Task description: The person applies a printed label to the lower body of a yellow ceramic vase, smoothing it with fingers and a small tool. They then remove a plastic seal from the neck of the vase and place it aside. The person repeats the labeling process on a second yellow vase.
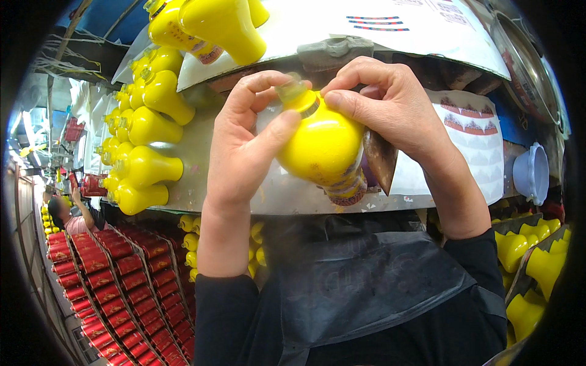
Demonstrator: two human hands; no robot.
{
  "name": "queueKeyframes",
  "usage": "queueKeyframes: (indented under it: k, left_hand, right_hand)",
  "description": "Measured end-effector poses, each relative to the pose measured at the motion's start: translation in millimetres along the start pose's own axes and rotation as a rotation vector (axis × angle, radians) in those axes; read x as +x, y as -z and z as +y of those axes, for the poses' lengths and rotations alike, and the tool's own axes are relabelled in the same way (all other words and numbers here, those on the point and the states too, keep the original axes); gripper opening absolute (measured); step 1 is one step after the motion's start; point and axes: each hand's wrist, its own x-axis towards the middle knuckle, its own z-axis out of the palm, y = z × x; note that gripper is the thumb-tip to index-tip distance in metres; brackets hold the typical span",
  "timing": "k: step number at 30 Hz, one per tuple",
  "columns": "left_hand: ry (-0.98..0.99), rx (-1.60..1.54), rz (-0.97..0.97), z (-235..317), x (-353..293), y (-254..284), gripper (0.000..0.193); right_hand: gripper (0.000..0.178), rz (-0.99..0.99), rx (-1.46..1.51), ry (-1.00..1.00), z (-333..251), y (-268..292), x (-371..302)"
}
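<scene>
A glossy yellow bottle (320, 146) lies tilted between my two hands, its neck pointing away from me and its patterned base toward me. My left hand (241, 137) is closed round the neck, thumb on the near side, beside the clear, blurred mouth. A thin dark decal band (311, 108) circles the neck. My right hand (394, 100) has its thumb and forefinger pressed at the bottle's neck and shoulder; whether a bit of the band is pinched there cannot be made out. Against the bottle's right side is a brown pointed piece (379, 160).
Several yellow bottles (149, 125) line the table's left side, with more (226, 27) at the back. Decal sheets (467, 146) lie right; a grey cloth (336, 52) lies behind. A basin (531, 174), stacked red boxes (116, 274) and another person (79, 219) are further out.
</scene>
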Motion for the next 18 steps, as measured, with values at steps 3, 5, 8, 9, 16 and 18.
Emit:
queueKeyframes:
  k: [3, 5, 8, 9, 16, 18]
  left_hand:
    - [-0.027, 0.022, 0.01, 0, 0, -2, 0.036]
    - [-0.028, 0.033, 0.027, 1, 1, -4, 0.036]
    - [-0.04, 0.074, 0.059, 3, 2, -7, 0.035]
    - [-0.035, 0.095, 0.075, 4, 2, -9, 0.035]
    - [-0.015, 0.199, 0.187, 9, 3, -22, 0.03]
    - [-0.003, 0.208, 0.19, 9, 3, -23, 0.029]
  right_hand:
    - [0.026, 0.004, -0.003, -0.007, -1, 0, -1]
    - [0.025, 0.009, 0.001, -0.024, -2, 1, -2]
    - [0.024, 0.017, 0.004, -0.022, -3, 1, -3]
    - [0.024, 0.018, -0.004, -0.03, -3, 0, -3]
    - [0.021, 0.02, 0.03, -0.04, -2, -2, -3]
    - [0.021, 0.014, 0.042, -0.027, -1, -2, -3]
